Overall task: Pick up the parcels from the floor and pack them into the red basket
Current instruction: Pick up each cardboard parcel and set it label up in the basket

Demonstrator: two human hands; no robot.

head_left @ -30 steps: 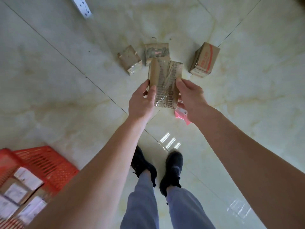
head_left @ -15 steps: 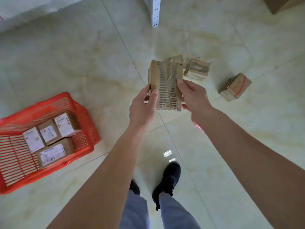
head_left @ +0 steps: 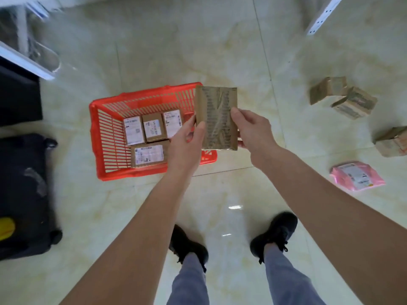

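Note:
I hold a flat brown taped parcel [head_left: 217,115] upright between both hands, above the right end of the red basket [head_left: 105,137]. My left hand [head_left: 188,142] grips its left edge and my right hand [head_left: 251,128] grips its right edge. Several labelled brown parcels [head_left: 152,127] lie side by side in the basket. On the floor to the right lie three brown taped parcels [head_left: 328,90] [head_left: 354,103] [head_left: 392,142] and a pink bagged parcel [head_left: 356,176].
A black wheeled suitcase [head_left: 24,194] lies at the left, with a dark cabinet [head_left: 17,95] behind it. White shelf posts [head_left: 321,16] stand at the top right. My two black shoes [head_left: 273,234] are on the tiled floor below the hands.
My view has swung left: the basket now sits straight ahead under the held parcel, and the floor parcels have shifted to the right. Both hands still hold the parcel.

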